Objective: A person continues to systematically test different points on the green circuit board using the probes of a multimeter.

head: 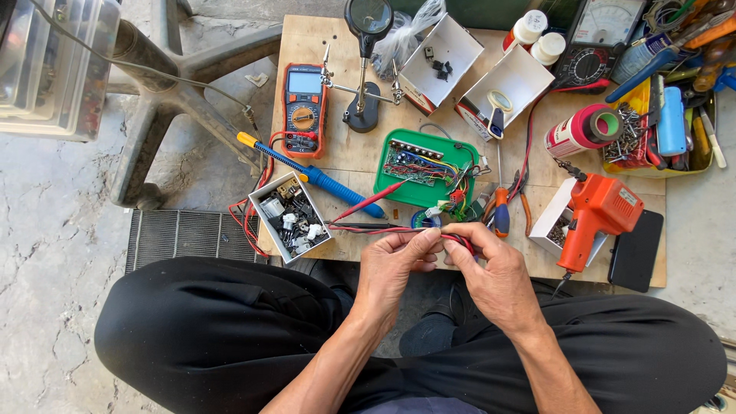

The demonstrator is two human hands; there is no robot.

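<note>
Head view: seated at a low wooden board (pixel 337 157), a person's left hand (pixel 391 268) and right hand (pixel 494 280) both pinch red and black test leads (pixel 368 228) at the near edge, just near of the green circuit module (pixel 418 169); untangling appears underway, calling next for careful separation

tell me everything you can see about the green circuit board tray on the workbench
The green tray is a shallow plastic-looking shell with rounded corners, lying flat on the wooden board just beyond both hands. Inside sits a circuit board crowded with small components and a tangle of coloured wires spilling over its right edge. A red probe lies across its lower left corner.
</note>
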